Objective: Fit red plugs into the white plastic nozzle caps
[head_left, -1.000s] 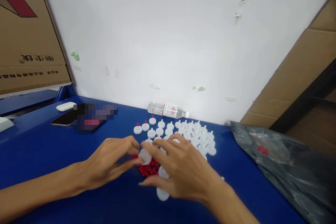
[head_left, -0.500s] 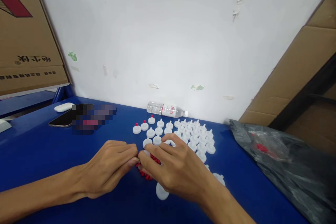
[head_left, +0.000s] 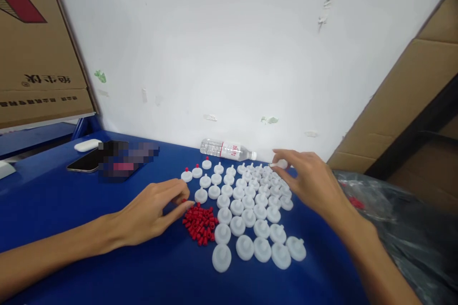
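Wall (head_left: 232,47), white and scuffed, fills the far half of the view. Below it a blue table (head_left: 53,209) runs from left to right. A printed cardboard box (head_left: 32,57) leans at the far left, and more cardboard (head_left: 411,100) slants down at the right. A black plastic bag (head_left: 411,233) lies crumpled on the table's right side, partly under the right forearm.

The left hand (head_left: 150,214) rests on the table near the middle. Its thumb and forefinger are drawn together at the left edge of the red plugs (head_left: 200,223). Whether they grip one I cannot tell.

The right hand (head_left: 311,183) hovers over the far right corner of the white caps (head_left: 246,209), pinching a single white cap (head_left: 281,164) between thumb and forefinger.

The white caps stand in rough rows, stems up, three at the far left tipped red. A water bottle (head_left: 229,149) lies on its side just beyond them, against the wall. A phone (head_left: 86,162) and a small white case (head_left: 88,145) sit at the far left. The red plugs form a small heap touching the caps' near left edge.
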`<state>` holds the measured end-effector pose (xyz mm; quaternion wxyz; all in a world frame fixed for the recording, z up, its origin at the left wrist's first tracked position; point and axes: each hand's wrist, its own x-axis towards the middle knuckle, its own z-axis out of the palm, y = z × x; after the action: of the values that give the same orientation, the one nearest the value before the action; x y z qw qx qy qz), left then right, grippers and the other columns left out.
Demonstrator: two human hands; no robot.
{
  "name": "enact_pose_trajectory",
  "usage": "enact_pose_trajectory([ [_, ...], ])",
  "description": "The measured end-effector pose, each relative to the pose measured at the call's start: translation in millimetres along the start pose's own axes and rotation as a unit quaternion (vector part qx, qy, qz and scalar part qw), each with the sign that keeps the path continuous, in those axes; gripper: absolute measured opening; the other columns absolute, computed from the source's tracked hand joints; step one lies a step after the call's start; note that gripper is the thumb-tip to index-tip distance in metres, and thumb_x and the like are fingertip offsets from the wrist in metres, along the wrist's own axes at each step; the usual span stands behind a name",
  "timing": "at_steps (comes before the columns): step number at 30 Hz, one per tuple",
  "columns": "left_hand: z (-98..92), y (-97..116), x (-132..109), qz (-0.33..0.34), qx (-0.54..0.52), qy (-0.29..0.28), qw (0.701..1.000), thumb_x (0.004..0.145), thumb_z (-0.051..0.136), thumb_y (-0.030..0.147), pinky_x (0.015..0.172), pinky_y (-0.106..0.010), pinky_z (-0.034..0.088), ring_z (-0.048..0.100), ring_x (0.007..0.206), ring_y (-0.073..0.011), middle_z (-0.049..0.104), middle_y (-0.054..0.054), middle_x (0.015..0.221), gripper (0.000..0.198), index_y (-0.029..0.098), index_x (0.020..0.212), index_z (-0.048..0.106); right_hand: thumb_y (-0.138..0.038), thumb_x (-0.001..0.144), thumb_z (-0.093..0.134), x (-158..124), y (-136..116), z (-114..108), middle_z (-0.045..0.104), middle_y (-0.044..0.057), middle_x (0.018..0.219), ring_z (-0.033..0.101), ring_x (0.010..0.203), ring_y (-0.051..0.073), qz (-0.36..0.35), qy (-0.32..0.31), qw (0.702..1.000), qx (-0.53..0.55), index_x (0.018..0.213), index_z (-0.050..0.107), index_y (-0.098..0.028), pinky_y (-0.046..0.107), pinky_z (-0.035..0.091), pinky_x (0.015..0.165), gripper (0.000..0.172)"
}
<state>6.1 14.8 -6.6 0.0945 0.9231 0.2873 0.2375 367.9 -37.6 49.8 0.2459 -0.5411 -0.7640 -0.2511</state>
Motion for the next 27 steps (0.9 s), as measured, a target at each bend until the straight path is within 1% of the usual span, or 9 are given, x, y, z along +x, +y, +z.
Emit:
enact_pose_trajectory([
  [3, 1.7, 2, 0, 0.015, -0.003, -0.023, 1.000, 0.104, 0.049, 0.031, 0.068, -0.025, 0.043, 0.057, 0.081, -0.0145, 0.062, -0.001, 0.093, 0.015, 0.020, 0.098, 0.058, -0.045, 0.093, 0.064, -2, 11, -9, 0.069, 0.006, 0.115, 0.066, 0.081, 0.020, 0.066, -0.068, 0.995, 0.012, 0.091, 0.070, -0.025, 0.032, 0.047, 0.069, 0.020],
  [6, 4.2, 2, 0, 0.039, -0.015, -0.044, 0.998, 0.105, 0.049, 0.029, 0.072, -0.025, 0.045, 0.059, 0.090, -0.0160, 0.063, -0.002, 0.100, 0.014, 0.023, 0.108, 0.062, -0.050, 0.089, 0.066, -5, 20, -20, 0.069, 0.000, 0.081, 0.059, 0.063, 0.015, 0.126, -0.193, 0.970, 0.081, 0.087, 0.073, -0.027, 0.028, 0.042, 0.060, 0.025],
  [8, 6.8, 1, 0, 0.054, -0.016, -0.056, 0.997, 0.105, 0.049, 0.028, 0.073, -0.024, 0.046, 0.059, 0.091, -0.0159, 0.063, -0.003, 0.103, 0.017, 0.025, 0.115, 0.063, -0.048, 0.085, 0.069, -8, 24, -25, 0.068, -0.002, 0.069, 0.059, 0.061, 0.014, 0.154, -0.281, 0.936, 0.142, 0.082, 0.075, -0.027, 0.026, 0.041, 0.059, 0.022],
  [11, 9.5, 1, 0, 0.065, -0.009, -0.063, 0.996, 0.106, 0.049, 0.028, 0.073, -0.023, 0.048, 0.060, 0.090, -0.0156, 0.063, -0.003, 0.104, 0.022, 0.028, 0.122, 0.063, -0.038, 0.079, 0.071, -14, 24, -24, 0.073, -0.001, 0.069, 0.063, 0.063, 0.016, 0.198, -0.395, 0.869, 0.225, 0.076, 0.078, -0.026, 0.024, 0.042, 0.056, 0.015],
  [13, 9.2, 1, 0, 0.066, -0.003, -0.054, 0.996, 0.106, 0.048, 0.031, 0.073, -0.023, 0.049, 0.061, 0.088, -0.0156, 0.063, -0.004, 0.102, 0.026, 0.027, 0.127, 0.062, -0.032, 0.076, 0.069, -17, 22, -19, 0.075, 0.001, 0.071, 0.064, 0.063, 0.017, 0.217, -0.434, 0.836, 0.255, 0.075, 0.079, -0.024, 0.025, 0.043, 0.054, 0.013],
  [17, 5.0, -2, 4, 0.011, 0.023, -0.020, 0.999, 0.105, 0.047, 0.036, 0.067, -0.023, 0.048, 0.062, 0.080, -0.0151, 0.064, -0.004, 0.099, 0.031, 0.025, 0.132, 0.059, -0.030, 0.072, 0.070, -19, 18, -12, 0.076, 0.003, 0.069, 0.064, 0.056, 0.018, 0.240, -0.425, 0.836, 0.250, 0.080, 0.080, -0.023, 0.027, 0.046, 0.053, 0.015],
  [21, 2.5, -13, 9, -0.072, 0.034, 0.028, 0.996, 0.106, 0.041, 0.041, 0.066, -0.024, 0.048, 0.060, 0.070, -0.0148, 0.065, -0.002, 0.095, 0.038, 0.024, 0.137, 0.054, -0.041, 0.075, 0.072, -17, 19, -17, 0.075, 0.003, 0.068, 0.063, 0.054, 0.018, 0.236, -0.418, 0.845, 0.235, 0.082, 0.079, -0.024, 0.027, 0.045, 0.052, 0.020],
  [24, 3.5, -23, 11, -0.121, 0.060, 0.026, 0.990, 0.106, 0.038, 0.045, 0.068, -0.027, 0.050, 0.062, 0.072, -0.0169, 0.065, -0.004, 0.101, 0.048, 0.023, 0.149, 0.042, -0.052, 0.088, 0.061, -15, 25, -20, 0.075, 0.002, 0.069, 0.065, 0.058, 0.019, 0.210, -0.380, 0.881, 0.186, 0.083, 0.077, -0.026, 0.028, 0.045, 0.055, 0.031],
  [27, 6.2, -29, 12, -0.144, 0.094, 0.000, 0.985, 0.105, 0.036, 0.048, 0.074, -0.032, 0.053, 0.066, 0.078, -0.0198, 0.063, -0.009, 0.115, 0.055, 0.023, 0.154, 0.035, -0.051, 0.094, 0.053, -12, 29, -18, 0.075, 0.001, 0.074, 0.068, 0.064, 0.020, 0.180, -0.307, 0.926, 0.128, 0.090, 0.076, -0.028, 0.030, 0.045, 0.060, 0.032],
])
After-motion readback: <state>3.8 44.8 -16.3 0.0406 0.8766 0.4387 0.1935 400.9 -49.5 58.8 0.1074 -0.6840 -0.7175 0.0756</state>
